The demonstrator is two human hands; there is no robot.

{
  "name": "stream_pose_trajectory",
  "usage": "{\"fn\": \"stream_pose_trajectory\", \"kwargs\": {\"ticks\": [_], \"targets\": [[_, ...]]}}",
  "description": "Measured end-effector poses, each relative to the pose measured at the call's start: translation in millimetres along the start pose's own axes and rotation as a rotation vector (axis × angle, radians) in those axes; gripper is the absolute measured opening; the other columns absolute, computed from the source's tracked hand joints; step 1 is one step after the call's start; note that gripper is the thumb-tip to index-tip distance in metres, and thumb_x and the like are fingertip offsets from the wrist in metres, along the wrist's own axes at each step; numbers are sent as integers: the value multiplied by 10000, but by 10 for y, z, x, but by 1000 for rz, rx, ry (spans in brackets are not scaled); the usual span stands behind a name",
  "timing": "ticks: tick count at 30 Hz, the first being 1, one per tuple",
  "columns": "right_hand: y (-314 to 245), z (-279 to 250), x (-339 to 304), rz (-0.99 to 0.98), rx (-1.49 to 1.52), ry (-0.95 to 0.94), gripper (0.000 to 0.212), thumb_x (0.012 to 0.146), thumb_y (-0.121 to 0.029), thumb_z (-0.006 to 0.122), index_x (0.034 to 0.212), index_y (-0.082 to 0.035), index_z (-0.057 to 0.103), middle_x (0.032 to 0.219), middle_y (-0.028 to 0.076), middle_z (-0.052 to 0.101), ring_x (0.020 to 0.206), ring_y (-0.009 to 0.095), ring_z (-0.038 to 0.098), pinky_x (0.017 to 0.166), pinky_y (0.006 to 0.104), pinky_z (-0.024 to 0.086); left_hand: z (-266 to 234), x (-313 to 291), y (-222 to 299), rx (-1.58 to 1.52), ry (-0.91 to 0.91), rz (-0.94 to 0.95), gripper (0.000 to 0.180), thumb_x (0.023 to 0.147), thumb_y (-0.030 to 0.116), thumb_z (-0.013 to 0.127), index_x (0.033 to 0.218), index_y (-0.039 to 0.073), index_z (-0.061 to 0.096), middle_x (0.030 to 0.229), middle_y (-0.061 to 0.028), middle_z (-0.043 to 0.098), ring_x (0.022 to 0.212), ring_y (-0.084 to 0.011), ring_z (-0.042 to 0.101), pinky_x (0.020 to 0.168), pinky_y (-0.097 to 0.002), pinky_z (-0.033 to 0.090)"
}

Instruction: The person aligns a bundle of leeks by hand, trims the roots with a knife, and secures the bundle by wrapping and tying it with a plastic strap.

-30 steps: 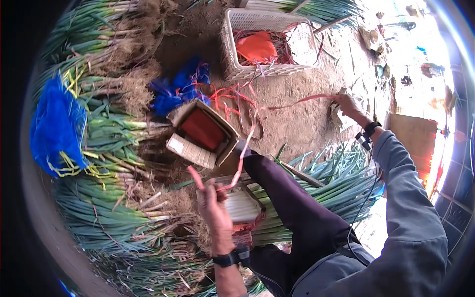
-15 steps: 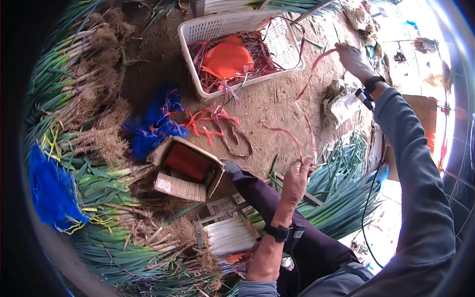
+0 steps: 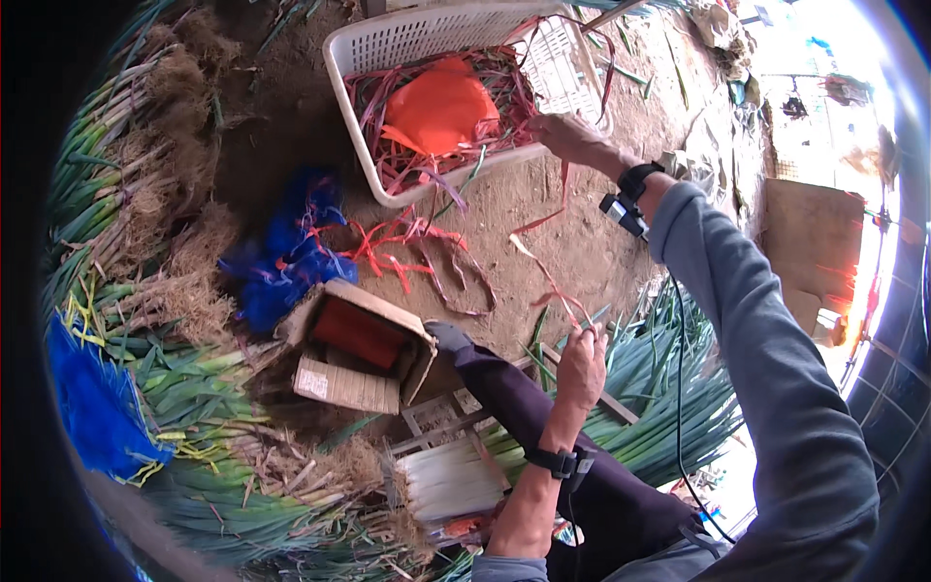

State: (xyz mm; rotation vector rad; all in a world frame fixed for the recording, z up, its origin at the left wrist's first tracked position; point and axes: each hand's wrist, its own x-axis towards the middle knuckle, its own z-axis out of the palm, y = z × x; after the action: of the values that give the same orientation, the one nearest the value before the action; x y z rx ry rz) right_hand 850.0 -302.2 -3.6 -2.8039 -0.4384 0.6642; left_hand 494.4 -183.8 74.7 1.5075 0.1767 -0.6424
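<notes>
My left hand (image 3: 580,371) is closed on a thin reddish plastic strip (image 3: 543,272), above the green tops of a bundle of spring onions (image 3: 659,398). From there the strip runs up in a bent line to my right hand (image 3: 579,143). That hand is over the near right rim of a white plastic basket (image 3: 436,177), and the strip hangs from beneath its fingers. Inside the basket lie many tangled red strips (image 3: 378,97) and a bright orange bag or cloth (image 3: 441,107). Trimmed white stalks (image 3: 451,480) lie just left of my left forearm.
An open cardboard box (image 3: 349,383) sits by my foot. Blue netting (image 3: 291,262) and loose red strips (image 3: 388,247) lie on the dirt floor. Untrimmed spring onions with roots (image 3: 116,194) are heaped along the left. A black cable (image 3: 679,388) hangs beside my right arm.
My right hand has swung left and slightly down, from beyond the basket's right side to its near right rim. The strip between my hands has shifted left; my left hand has barely moved.
</notes>
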Motion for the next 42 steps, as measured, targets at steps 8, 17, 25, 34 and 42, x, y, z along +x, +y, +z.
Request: {"fn": "stream_pose_trajectory", "kwargs": {"ticks": [8, 17, 25, 34, 42], "targets": [[271, 337, 6, 8, 44, 79, 173, 949, -158, 576, 973, -12, 667, 909, 210, 673, 890, 381, 667, 784, 458, 516, 167, 211, 47, 385, -174, 131, 513, 978, 217, 638, 1411, -9, 484, 1355, -274, 503, 1128, -396, 617, 990, -415, 521], [-1264, 346, 568, 104, 217, -361, 518, 975, -498, 627, 1231, -50, 672, 1108, 162, 697, 1035, 285, 676, 875, 398, 537, -178, 252, 214, 183, -65, 25, 420, 1021, 229, 583, 1347, -32, 539, 1170, -231, 614, 1002, -362, 682, 862, -386, 577], [-1178, 669, 442, -170, 420, -268, 253, 953, -252, 703, 1146, -95, 750, 1000, 66, 756, 926, 163, 709, 860, 308, 566, -701, 214, -64, -65, 326, 45, 280, 1011, 162, 617, 1235, -6, 600, 1054, -210, 642, 902, -367, 651, 791, -425, 534], [94, -838, 701, 2, 522, 771, 254, 930, -214, 745, 1107, -32, 765, 892, 39, 755, 818, 76, 634, 745, 257, 515, -1056, -305, -623, -224, 414, -176, 395, 1058, 263, 570, 1298, -47, 609, 1047, -105, 691, 907, -144, 656, 823, -289, 532], [-187, -1561, 597, -203, -34, 676, 361, 949, -278, 733, 1242, -71, 695, 1252, 86, 690, 1024, 188, 676, 918, 316, 512, -1155, -422, -431, -385, 356, -252, 427, 1071, 269, 547, 1339, -61, 586, 1021, -66, 680, 896, -106, 623, 815, -260, 516]]}}
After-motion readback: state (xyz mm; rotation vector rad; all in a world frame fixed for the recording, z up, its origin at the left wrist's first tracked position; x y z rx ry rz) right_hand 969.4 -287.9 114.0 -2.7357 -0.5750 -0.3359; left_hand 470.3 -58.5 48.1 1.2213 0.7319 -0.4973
